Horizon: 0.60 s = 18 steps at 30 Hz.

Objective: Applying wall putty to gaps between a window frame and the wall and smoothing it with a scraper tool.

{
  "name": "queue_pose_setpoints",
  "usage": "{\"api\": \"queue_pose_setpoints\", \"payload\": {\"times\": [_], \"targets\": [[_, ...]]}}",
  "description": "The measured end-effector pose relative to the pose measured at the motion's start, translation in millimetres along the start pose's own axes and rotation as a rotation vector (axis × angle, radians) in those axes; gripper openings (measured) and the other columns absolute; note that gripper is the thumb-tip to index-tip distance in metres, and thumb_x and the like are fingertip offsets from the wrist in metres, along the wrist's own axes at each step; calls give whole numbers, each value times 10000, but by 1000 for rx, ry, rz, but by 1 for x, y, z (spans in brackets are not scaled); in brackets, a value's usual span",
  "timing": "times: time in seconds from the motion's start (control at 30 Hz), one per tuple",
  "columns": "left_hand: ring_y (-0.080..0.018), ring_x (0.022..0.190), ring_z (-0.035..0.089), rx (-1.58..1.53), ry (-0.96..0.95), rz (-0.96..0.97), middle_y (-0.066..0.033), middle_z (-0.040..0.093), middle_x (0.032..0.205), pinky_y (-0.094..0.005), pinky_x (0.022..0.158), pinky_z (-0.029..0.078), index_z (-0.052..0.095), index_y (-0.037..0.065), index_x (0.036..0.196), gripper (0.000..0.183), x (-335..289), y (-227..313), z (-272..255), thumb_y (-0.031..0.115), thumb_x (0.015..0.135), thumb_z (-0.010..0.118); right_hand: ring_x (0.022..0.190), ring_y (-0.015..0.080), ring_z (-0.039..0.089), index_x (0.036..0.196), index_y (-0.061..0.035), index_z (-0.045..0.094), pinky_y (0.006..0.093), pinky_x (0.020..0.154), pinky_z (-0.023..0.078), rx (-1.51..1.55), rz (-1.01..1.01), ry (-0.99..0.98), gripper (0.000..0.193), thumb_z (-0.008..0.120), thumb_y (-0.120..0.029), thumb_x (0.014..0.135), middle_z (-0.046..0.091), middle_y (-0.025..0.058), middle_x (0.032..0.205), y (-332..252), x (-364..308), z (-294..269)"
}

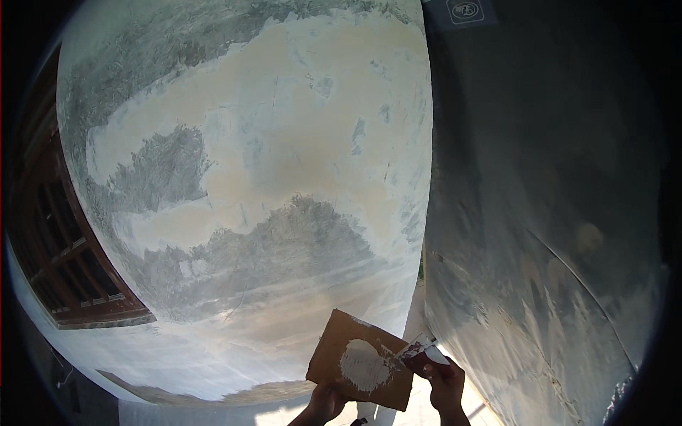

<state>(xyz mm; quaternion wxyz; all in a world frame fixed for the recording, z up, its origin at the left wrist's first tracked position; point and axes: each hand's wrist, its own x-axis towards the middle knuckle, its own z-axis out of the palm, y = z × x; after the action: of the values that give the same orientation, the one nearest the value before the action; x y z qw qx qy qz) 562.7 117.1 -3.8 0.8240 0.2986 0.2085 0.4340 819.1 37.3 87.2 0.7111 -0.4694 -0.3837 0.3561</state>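
My left hand (pixel 326 403) grips the lower left edge of a flat brown board (pixel 332 346), held tilted in front of the wall. A mound of white putty (pixel 363 366) is spread over the board's middle, with some smears toward its right side. My right hand (pixel 447 387) is closed around a putty knife (pixel 426 353) with a dark red and white handle. The knife's putty-smeared blade lies at the board's right edge, close to the putty. Behind them rises a grey wall (pixel 284 135), its upper middle coated in pale putty with bare grey patches.
A brown wooden window with bars (pixel 74 259) is set in the wall at the left. To the right hangs a large dark sheet (pixel 540 177), creased and splashed lower down. A bright, sunlit floor (pixel 419 405) shows below my hands.
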Motion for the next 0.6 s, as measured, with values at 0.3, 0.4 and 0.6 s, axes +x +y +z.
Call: {"api": "queue_pose_setpoints", "payload": {"times": [0.3, 0.4, 0.6], "targets": [[-275, 1145, 607, -126, -151, 248, -143, 588, 1221, -437, 965, 518, 421, -6, 1358, 582, 25, 32, 27, 144, 807, 534, 907, 128, 639, 1048, 37, 680, 292, 853, 501, 25, -129, -66, 187, 686, -70, 895, 713, 76, 982, -15, 73, 21], [-258, 1149, 602, -202, -309, 345, -140, 581, 1229, -402, 949, 524, 422, -10, 1352, 584, 35, 33, 22, 131, 796, 532, 929, 159, 642, 1126, 64, 610, 309, 867, 521, 59, -139, -173, 237, 634, 9, 897, 689, 94, 1034, -25, 108, 23], [-285, 1192, 579, -24, -85, 516, -153, 562, 1283, -428, 986, 500, 394, -2, 1391, 613, 51, 41, 90, 173, 824, 546, 860, 130, 670, 1130, 38, 643, 284, 781, 538, -202, -33, -600, 258, 680, -56, 892, 726, 93, 940, -45, 164, 18]]}}
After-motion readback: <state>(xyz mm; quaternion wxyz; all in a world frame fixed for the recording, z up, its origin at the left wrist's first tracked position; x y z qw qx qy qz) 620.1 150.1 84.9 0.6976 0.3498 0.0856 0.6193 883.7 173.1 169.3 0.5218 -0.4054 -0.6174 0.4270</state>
